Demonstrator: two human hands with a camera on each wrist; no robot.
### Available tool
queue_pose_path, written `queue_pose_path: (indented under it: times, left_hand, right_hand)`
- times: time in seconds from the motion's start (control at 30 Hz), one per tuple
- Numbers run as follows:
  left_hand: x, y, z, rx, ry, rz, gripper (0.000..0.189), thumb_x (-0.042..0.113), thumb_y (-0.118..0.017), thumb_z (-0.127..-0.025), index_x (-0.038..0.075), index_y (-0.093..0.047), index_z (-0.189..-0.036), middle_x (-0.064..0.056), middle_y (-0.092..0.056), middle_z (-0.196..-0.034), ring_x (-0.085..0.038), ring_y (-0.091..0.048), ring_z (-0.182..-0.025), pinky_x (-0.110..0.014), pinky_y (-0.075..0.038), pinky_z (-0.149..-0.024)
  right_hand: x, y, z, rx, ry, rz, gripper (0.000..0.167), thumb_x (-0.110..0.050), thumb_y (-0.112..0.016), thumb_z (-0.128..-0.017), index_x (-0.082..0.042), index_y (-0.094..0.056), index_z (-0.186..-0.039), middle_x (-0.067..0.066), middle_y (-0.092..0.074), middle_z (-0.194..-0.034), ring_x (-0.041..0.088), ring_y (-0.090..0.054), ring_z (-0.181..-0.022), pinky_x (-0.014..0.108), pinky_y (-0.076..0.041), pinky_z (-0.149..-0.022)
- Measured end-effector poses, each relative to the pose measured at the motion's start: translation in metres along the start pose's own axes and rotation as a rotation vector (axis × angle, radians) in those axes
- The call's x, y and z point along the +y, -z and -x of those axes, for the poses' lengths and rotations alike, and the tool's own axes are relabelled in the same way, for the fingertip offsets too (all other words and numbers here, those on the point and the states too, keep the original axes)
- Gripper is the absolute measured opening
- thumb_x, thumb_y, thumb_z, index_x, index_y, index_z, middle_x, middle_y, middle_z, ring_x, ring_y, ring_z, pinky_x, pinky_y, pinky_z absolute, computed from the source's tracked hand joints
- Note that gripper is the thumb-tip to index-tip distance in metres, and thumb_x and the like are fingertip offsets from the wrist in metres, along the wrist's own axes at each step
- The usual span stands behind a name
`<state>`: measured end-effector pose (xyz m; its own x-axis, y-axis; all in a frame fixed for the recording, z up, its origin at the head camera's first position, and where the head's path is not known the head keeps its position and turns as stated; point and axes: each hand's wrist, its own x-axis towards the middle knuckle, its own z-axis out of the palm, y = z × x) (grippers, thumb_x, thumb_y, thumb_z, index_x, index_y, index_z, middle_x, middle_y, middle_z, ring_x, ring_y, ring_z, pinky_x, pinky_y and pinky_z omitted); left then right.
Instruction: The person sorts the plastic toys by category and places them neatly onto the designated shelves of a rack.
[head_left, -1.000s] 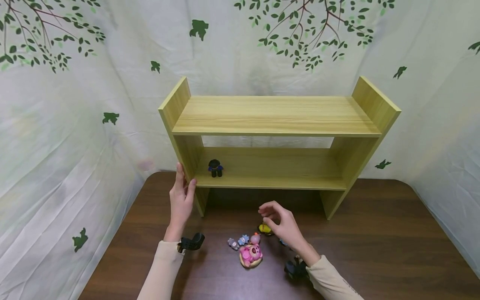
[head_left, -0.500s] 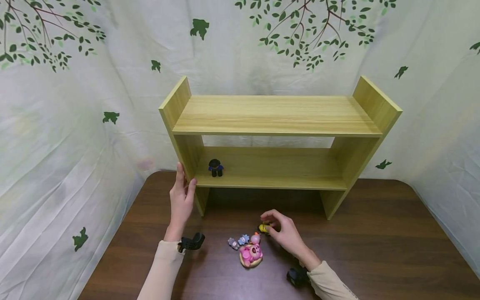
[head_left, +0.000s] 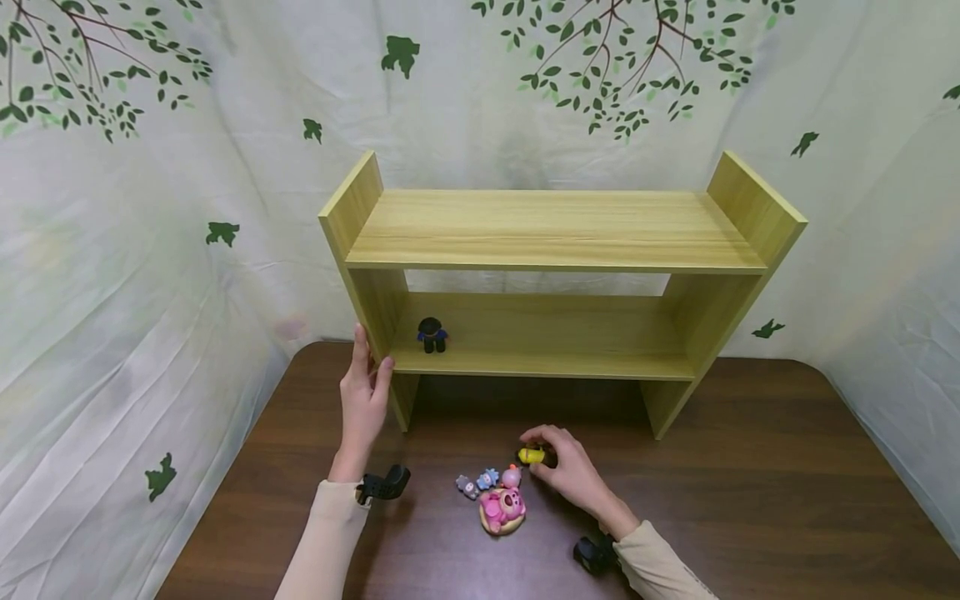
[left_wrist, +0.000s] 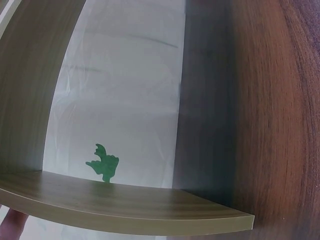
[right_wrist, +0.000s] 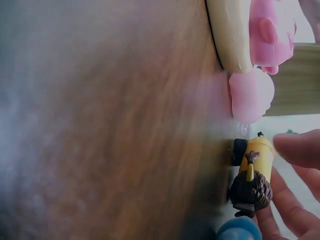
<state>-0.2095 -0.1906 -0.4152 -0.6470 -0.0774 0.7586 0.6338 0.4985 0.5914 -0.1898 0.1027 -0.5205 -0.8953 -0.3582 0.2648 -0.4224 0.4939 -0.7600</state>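
Note:
My left hand (head_left: 363, 400) rests with straight fingers along the outer left side panel of a light wooden two-tier shelf (head_left: 555, 367), its thumb at the panel's front edge. In the left wrist view only a bit of a finger (left_wrist: 12, 225) shows outside the panel. My right hand (head_left: 570, 467) is low over the table, thumb and fingers curled round a yellow toy figurine (head_left: 531, 456). The right wrist view shows this figurine (right_wrist: 257, 170) lying down, with dark brown, furry-looking parts, the thumb (right_wrist: 300, 149) right at its side. A blue toy (right_wrist: 240, 230) lies beside it.
A pink bear figurine (head_left: 501, 510), a small pink toy (head_left: 511, 477), a blue one (head_left: 487, 478) and a grey one (head_left: 467, 487) lie on the brown table (head_left: 780, 483). A dark figurine (head_left: 431, 335) stands on the shelf's middle board, at left. Printed cloth (head_left: 480, 108) hangs behind.
My right hand has come down onto the yellow figurine, its thumb and fingers now on either side of it. The left hand stays at the shelf.

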Motion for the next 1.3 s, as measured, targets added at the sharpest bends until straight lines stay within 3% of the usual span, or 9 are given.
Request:
queue_pose_path:
  times: [0.4,0.67,0.9,1.03,1.17,1.3]
  left_hand:
    - [0.001,-0.001,0.000,-0.004,0.006,-0.006,0.087,-0.012,-0.050,-0.093,0.036,-0.012,-0.154,-0.033,-0.041,-0.137,-0.049,-0.055,-0.106,-0.053,-0.047,-0.074]
    - [0.000,-0.002,0.000,0.006,0.003,-0.001,0.089,-0.013,-0.050,-0.093,0.040,-0.012,-0.153,-0.033,-0.042,-0.136,-0.050,-0.055,-0.105,-0.055,-0.048,-0.074]
    - [0.001,-0.001,0.000,0.007,0.002,-0.002,0.089,-0.013,-0.050,-0.093,0.040,-0.012,-0.153,-0.033,-0.042,-0.136,-0.049,-0.055,-0.105,-0.053,-0.047,-0.075]
    - [0.002,-0.001,0.001,0.009,0.007,-0.012,0.088,-0.012,-0.050,-0.093,0.040,-0.012,-0.153,-0.033,-0.042,-0.136,-0.048,-0.055,-0.106,-0.037,-0.050,-0.081]
    - [0.002,-0.001,0.001,0.013,0.009,-0.004,0.089,-0.013,-0.050,-0.093,0.041,-0.013,-0.153,-0.033,-0.043,-0.135,-0.049,-0.055,-0.105,-0.015,-0.043,-0.083]
    - [0.001,-0.001,0.001,0.017,0.008,0.005,0.090,-0.013,-0.050,-0.093,0.044,-0.013,-0.152,-0.034,-0.043,-0.135,-0.050,-0.055,-0.104,-0.011,-0.041,-0.082]
  right_hand:
    - [0.004,-0.005,0.001,-0.065,0.015,0.046,0.037,0.004,-0.077,-0.075,-0.015,-0.068,-0.105,-0.005,-0.059,-0.105,0.020,-0.051,-0.097,0.043,-0.042,-0.084]
    - [0.005,-0.005,0.001,-0.044,0.021,0.075,0.035,0.003,-0.076,-0.075,-0.013,-0.069,-0.105,-0.002,-0.061,-0.105,0.020,-0.053,-0.097,0.042,-0.043,-0.084]
    - [0.001,-0.001,0.000,0.011,-0.013,-0.007,0.034,0.008,-0.071,-0.076,-0.011,-0.068,-0.105,-0.001,-0.063,-0.103,0.018,-0.056,-0.094,0.039,-0.046,-0.084]
    - [-0.003,0.002,0.001,0.021,-0.042,-0.053,0.034,0.008,-0.068,-0.079,-0.011,-0.067,-0.106,-0.001,-0.063,-0.103,0.016,-0.057,-0.092,0.037,-0.048,-0.081]
    - [-0.007,0.004,0.000,0.033,-0.062,-0.098,0.030,0.007,-0.064,-0.082,-0.011,-0.066,-0.106,-0.003,-0.064,-0.102,0.014,-0.057,-0.090,0.035,-0.049,-0.078]
    - [-0.009,0.006,0.000,0.057,-0.040,-0.128,0.031,0.007,-0.060,-0.086,-0.013,-0.066,-0.109,-0.004,-0.065,-0.103,0.013,-0.058,-0.089,0.034,-0.048,-0.078]
